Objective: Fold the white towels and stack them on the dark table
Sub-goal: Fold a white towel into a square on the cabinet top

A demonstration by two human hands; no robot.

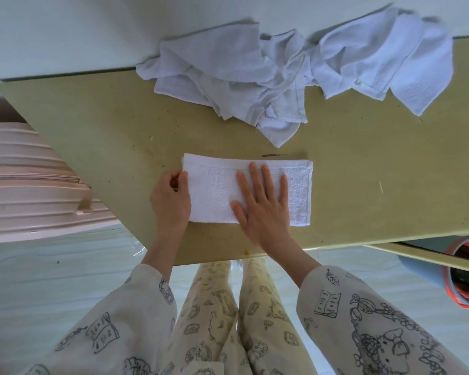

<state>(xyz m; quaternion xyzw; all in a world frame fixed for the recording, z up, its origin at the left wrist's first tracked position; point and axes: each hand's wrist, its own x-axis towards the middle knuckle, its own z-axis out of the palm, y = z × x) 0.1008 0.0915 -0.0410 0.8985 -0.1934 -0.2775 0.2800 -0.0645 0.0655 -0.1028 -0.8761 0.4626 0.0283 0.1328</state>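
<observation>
A: Risks first. Your folded towel [247,192] lies flat on the table [92,125], near its front edge, a long band with the layers squared. If your left hand [171,198] lifts its end before the right hand [263,204] has the middle pinned, I'd expect the lower layers to slide and the edges to stagger

B: And the next fold?

A: Likely left end over to the right. Your right palm sits about where the crease would fall, so drag the end too far and you fold over your own fingers; pull them out late and the crease bunches

B: The heap behind?

A: The loose towels [282,77] lie crumpled at the far edge, part hanging past it toward the wall. A trailing corner reaches close to the folded towel's far side. Snag it and you tug the pile

B: Hand pose?

A: Right hand flat, fingers straight and slightly spread, pointing away from you, pressing the towel and clasping nothing. Left hand at the towel's left end, fingers curled, thumb on top; that grip looks to pinch the edge, though the fingertips underneath are hidden. Both forearms come in from the front edge, sleeves back from the wrists

B: Stack started?

A: None visible yet
</observation>
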